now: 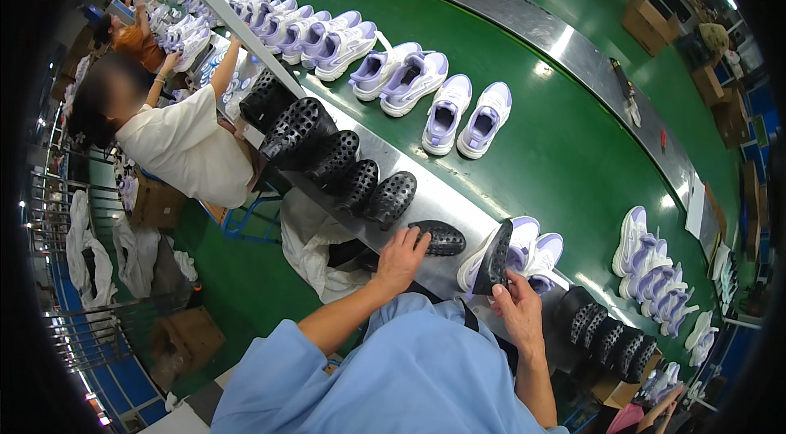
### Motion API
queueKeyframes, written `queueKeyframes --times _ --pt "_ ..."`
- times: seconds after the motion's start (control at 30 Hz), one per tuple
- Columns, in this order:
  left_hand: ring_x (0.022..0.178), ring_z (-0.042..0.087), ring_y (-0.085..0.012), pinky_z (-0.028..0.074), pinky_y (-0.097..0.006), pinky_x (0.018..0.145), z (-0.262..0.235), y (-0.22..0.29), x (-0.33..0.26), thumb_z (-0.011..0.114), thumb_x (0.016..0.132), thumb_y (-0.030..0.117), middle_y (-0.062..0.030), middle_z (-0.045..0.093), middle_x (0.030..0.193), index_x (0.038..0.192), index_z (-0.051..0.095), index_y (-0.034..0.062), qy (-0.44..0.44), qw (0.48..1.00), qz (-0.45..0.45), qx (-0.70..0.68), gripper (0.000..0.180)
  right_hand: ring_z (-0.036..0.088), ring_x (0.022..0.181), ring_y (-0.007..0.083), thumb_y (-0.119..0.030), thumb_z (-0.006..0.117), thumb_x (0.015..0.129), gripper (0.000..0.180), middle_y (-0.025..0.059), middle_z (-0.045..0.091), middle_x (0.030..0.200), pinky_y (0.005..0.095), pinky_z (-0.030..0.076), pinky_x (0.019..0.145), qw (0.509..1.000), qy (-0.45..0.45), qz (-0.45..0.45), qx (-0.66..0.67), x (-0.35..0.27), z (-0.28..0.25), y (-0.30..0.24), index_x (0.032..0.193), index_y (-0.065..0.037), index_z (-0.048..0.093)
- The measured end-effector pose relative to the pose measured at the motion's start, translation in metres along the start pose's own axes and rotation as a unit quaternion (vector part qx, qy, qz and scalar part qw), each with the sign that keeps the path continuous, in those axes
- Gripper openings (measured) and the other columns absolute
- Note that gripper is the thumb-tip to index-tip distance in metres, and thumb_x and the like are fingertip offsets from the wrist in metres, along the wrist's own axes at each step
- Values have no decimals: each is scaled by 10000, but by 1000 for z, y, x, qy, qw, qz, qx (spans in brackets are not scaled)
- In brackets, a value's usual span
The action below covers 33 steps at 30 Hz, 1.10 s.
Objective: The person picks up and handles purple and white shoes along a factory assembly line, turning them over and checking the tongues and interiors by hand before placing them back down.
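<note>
left hand [400,258]: palm down on the steel strip, fingers curled onto the heel end of a black perforated plastic shoe insert [440,237] lying flat there. Looks like it's pinning it in place so it's ready to grab.

right hand [517,309]: closed around a second black perforated insert [494,260], held upright with its toe up, right against the white-and-lilac sneaker pair [528,255] at the near edge of the belt. My guess is it's tipped on end like that to line it up with the shoe opening.

bench: green conveyor belt [573,164] with a shiny steel ledge [426,196] along the near side; the ledge keeps the loose inserts off the belt.

insert stock: a row of black inserts [344,160] overlapping like fallen dominoes up the ledge on the left, another batch [610,336] on the right, so both sides are within reach.

how the insert looks: matte black, foot-shaped, dotted with round holes, slightly domed.

other sneakers: pairs [467,115] spaced along the belt, a bunch [655,278] crowded at right.

co-worker: a person in a cream shirt [188,143] further up the line.
</note>
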<state>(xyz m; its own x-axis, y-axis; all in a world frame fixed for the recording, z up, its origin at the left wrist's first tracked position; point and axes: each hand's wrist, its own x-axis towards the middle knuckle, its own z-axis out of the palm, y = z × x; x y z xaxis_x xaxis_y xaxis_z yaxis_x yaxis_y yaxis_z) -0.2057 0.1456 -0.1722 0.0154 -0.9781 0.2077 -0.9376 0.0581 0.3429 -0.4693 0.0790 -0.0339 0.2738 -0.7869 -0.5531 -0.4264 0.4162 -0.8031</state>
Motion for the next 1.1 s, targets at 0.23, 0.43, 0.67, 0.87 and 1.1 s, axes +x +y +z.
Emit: queueKeyframes --times 0.23,0.43,0.67,0.87,1.1 --pt "945 577 -340 532 -427 809 -118 43 28 870 758 164 -133 615 1067 1217 722 65 52 992 -20 -111 492 639 748 102 -178 714 982 483 53 709 910 264 520 656 999 21 0 29 -5 -1 -4 1403 27 592" --pt "985 565 -350 497 -452 849 -159 -62 60 825 808 148 -153 608 1064 1187 717 55 131 967 -188 115 405 626 747 96 -174 727 976 490 48 705 912 263 514 650 999 16 1 38 3 8 -4 1405 25 596" --pt "1037 568 -344 508 -449 896 -122 -129 52 819 852 222 -131 611 1124 1213 714 96 127 943 -247 181 396 592 705 84 -163 719 977 445 22 680 843 259 482 629 1000 -11 5 15 5 20 -12 1360 38 616" --pt "1145 546 -350 459 -504 981 -169 -116 68 862 816 306 -110 599 1228 1287 675 132 279 905 -223 231 536 610 707 99 -158 708 980 445 48 690 867 265 495 629 999 9 19 48 7 20 -10 1363 45 607" --pt "1005 656 -407 532 -469 888 -210 -223 94 894 750 222 -198 693 1104 1217 737 72 131 956 -245 95 515 638 731 110 -159 705 983 452 51 699 890 267 511 624 999 -15 24 25 12 23 -11 1376 38 600"
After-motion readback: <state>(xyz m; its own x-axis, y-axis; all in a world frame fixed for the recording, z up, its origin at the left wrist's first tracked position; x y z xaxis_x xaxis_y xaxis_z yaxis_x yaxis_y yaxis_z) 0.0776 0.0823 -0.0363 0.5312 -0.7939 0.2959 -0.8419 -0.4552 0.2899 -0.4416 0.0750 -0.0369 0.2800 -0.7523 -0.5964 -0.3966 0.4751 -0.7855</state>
